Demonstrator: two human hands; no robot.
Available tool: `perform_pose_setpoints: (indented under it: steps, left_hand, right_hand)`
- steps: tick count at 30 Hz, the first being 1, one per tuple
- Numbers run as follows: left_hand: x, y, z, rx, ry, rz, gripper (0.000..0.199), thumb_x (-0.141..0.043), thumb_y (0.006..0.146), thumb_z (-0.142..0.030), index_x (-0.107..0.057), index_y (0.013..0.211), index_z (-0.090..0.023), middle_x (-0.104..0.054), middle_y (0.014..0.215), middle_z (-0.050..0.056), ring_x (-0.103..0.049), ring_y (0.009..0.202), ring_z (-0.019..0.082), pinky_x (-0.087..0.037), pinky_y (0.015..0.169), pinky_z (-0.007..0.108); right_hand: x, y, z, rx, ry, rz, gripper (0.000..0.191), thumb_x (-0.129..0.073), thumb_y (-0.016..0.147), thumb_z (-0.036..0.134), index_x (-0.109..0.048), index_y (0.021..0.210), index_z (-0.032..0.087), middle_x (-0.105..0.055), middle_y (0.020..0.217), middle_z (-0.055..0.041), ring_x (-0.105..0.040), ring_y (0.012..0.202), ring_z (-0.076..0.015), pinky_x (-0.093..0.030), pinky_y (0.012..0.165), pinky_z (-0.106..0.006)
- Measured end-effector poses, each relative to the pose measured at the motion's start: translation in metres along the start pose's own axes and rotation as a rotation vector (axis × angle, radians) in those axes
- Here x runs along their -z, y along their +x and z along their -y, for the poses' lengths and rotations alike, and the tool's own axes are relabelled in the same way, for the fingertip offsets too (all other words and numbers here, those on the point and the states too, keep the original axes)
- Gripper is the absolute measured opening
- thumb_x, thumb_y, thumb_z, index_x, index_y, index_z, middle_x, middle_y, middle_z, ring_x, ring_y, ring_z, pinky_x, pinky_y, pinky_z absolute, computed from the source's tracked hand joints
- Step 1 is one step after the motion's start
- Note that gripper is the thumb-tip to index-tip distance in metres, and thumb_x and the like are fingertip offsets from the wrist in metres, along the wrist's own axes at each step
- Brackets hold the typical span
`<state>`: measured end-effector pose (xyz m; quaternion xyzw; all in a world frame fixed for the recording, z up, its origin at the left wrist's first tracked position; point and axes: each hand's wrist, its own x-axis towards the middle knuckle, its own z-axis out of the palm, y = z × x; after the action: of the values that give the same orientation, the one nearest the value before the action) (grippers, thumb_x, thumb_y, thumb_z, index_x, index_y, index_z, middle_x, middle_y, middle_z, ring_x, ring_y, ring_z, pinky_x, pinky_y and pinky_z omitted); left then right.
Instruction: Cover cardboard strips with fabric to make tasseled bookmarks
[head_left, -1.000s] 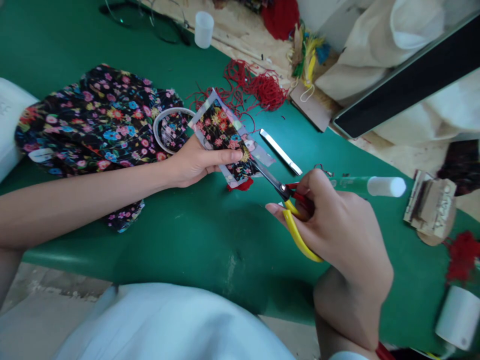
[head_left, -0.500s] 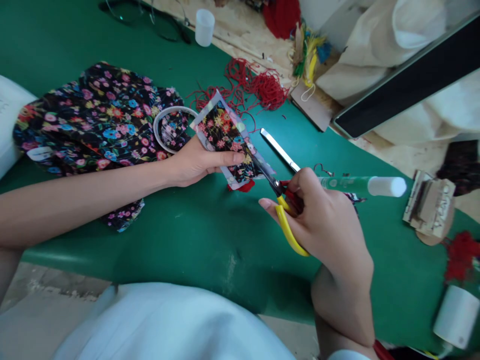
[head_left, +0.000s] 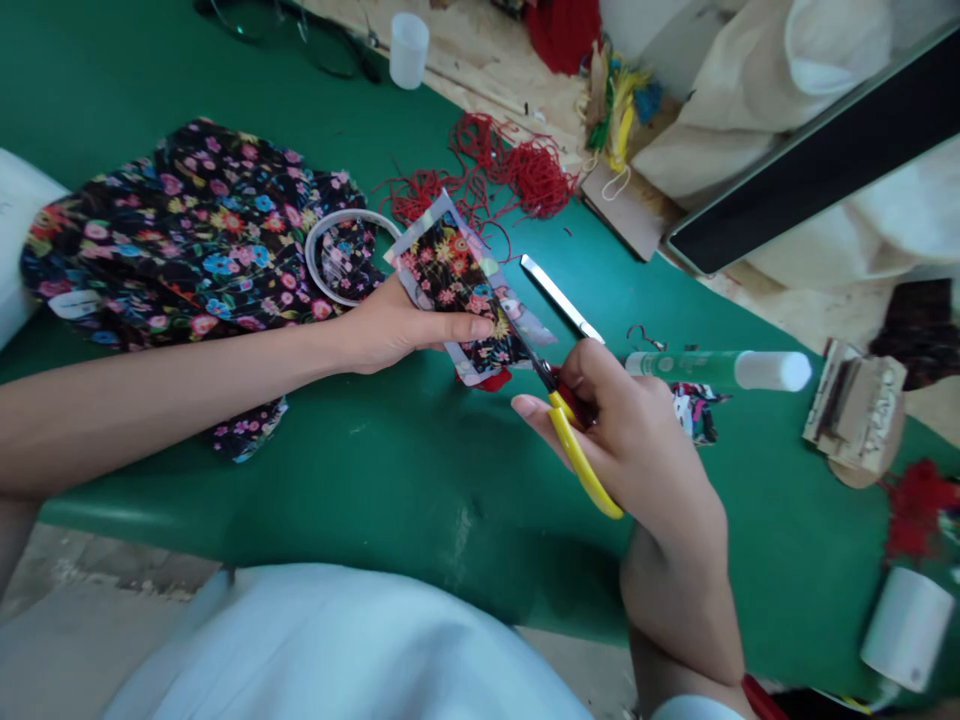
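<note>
My left hand (head_left: 397,325) pinches a small floral fabric piece (head_left: 454,265) with pale edging, its thumb lying on top. Yellow-handled scissors (head_left: 581,465) are gripped in my right hand (head_left: 637,430), and their dark blades lie along the right side of the piece, where a strip of pale edging stands partly apart. Beyond my left wrist a white ring (head_left: 311,255) rests on a larger black floral cloth (head_left: 202,230). A bit of red material (head_left: 493,381) shows under the piece's lower edge.
Red cords (head_left: 536,180) lie behind the piece on the green table (head_left: 360,510). Near my right hand are a metal tool (head_left: 559,295), a green-and-white tube (head_left: 705,370) and floral scraps (head_left: 701,412). A white cup (head_left: 409,50) stands at the back; a dark-faced panel (head_left: 817,160) is upper right.
My right hand and the scissors have shifted slightly left and down. The strip at the right side of the piece now spreads farther outward, and the piece sits slightly lower.
</note>
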<state>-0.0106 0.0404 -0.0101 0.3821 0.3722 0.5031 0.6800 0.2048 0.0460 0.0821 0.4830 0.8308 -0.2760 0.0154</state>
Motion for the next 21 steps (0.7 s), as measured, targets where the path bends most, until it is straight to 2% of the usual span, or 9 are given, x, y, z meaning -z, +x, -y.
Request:
perform_pose_setpoints:
  steps: [7,11,16,21]
  left_hand:
    - [0.0002,-0.0002,0.0022,0.053,0.035,-0.045,0.060,-0.088,0.060,-0.049,-0.061,0.105,-0.021,-0.075,0.100,0.002,-0.074,0.093,0.024,-0.063,0.081,0.037]
    - [-0.0018,0.0002,-0.0005,0.053,0.042,-0.045,0.060,-0.087,0.061,-0.049,-0.060,0.107,-0.021,-0.074,0.099,0.002,-0.074,0.094,0.026,-0.064,0.079,0.040]
    - [-0.0023,0.0001,-0.0015,0.065,0.036,-0.039,0.057,-0.086,0.064,-0.043,-0.059,0.110,-0.021,-0.075,0.101,0.003,-0.073,0.099,0.028,-0.064,0.083,0.046]
    - [-0.0022,-0.0003,-0.0019,0.093,-0.007,-0.037,0.058,-0.087,0.063,-0.038,-0.058,0.110,-0.021,-0.074,0.101,0.002,-0.074,0.098,0.028,-0.064,0.082,0.045]
  right_hand:
    - [-0.0055,0.0071,-0.0054,-0.002,0.153,0.112,0.046,-0.052,0.087,0.065,-0.032,0.073,0.026,-0.036,0.046,0.0090,-0.026,0.040,-0.0093,-0.021,0.043,-0.024]
    - [-0.0055,0.0094,-0.0034,-0.027,0.203,0.196,0.044,-0.048,0.090,0.063,-0.032,0.073,0.026,-0.038,0.043,0.0084,-0.035,0.040,-0.0116,-0.024,0.044,-0.025]
    - [-0.0063,0.0077,-0.0030,-0.039,0.204,0.221,0.042,-0.047,0.091,0.061,-0.032,0.075,0.026,-0.041,0.046,0.0077,-0.037,0.041,-0.0124,-0.024,0.046,-0.027]
    - [-0.0099,0.0057,-0.0037,-0.071,0.180,0.234,0.043,-0.044,0.092,0.064,-0.033,0.075,0.026,-0.042,0.047,0.0064,-0.039,0.042,-0.0133,-0.024,0.046,-0.027]
